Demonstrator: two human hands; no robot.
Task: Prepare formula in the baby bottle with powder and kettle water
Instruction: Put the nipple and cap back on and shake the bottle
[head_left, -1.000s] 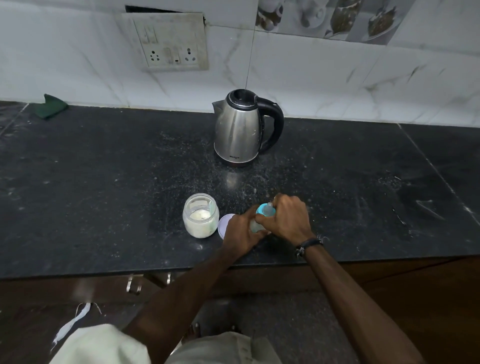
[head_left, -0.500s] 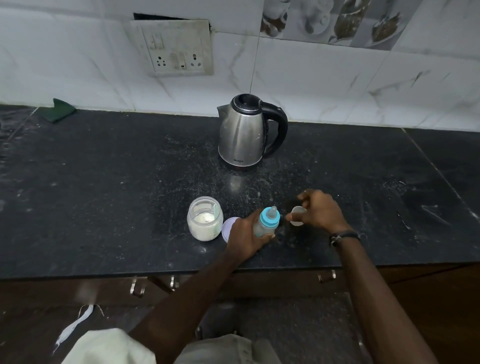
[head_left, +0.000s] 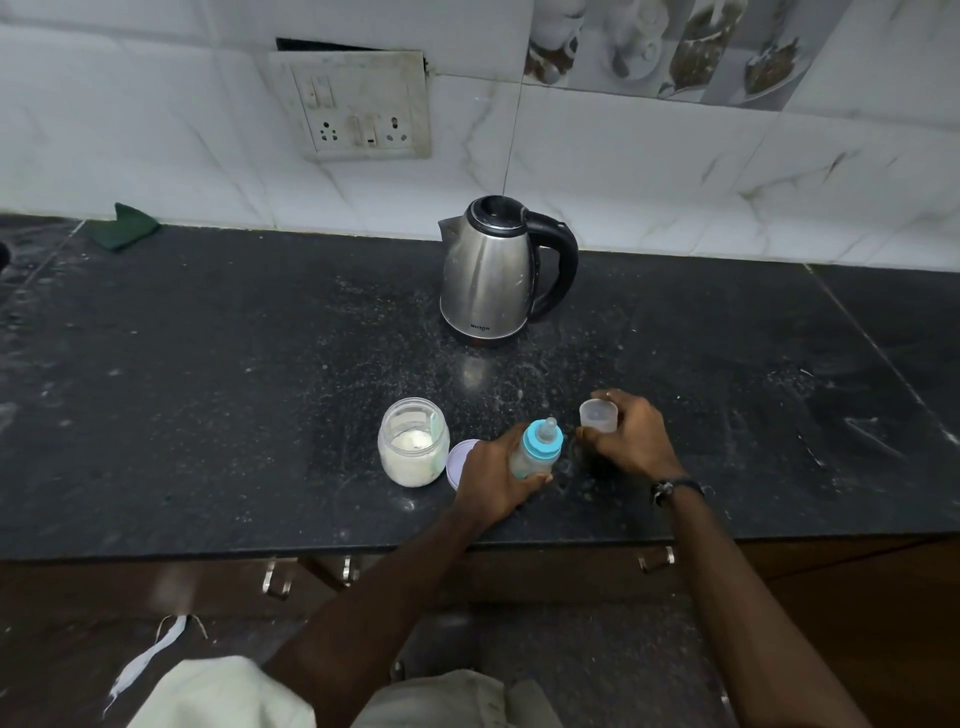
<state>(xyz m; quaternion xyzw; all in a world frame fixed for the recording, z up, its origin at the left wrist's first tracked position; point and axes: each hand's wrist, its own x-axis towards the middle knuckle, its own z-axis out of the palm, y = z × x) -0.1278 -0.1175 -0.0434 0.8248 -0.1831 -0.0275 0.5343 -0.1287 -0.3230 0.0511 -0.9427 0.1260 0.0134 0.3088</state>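
Head view is the only one given, and in it the task is judged to be at an early stage. One baby bottle (head_left: 535, 451) is held upright on the black bench (head_left: 208, 395), the left hand (head_left: 496, 480) being wrapped around its body. The blue ring and teat are still fitted on the bottle, so it is judged that the bottle has yet to be opened. One clear cap (head_left: 598, 414) is pinched in the fingers of the right hand (head_left: 626, 441), just beside the bottle and low over the bench; it is judged to be the bottle's cover, taken off. Whether anything is inside the bottle cannot be told.

One glass jar (head_left: 413, 441) of white powder is seen open just left of the bottle, and one pale round lid (head_left: 460, 460) is laid flat between jar and left hand, partly hidden by it. A pale handle, perhaps a scoop, is leaned inside the jar. One steel kettle (head_left: 491, 273) is stood well behind, its lid closed, untouched.

Left to do, by this reckoning: the ring is to be unscrewed, powder measured in, kettle water poured, and the bottle closed and mixed.

Also counted: one wall socket plate (head_left: 361, 104) and one green cloth (head_left: 132, 226).
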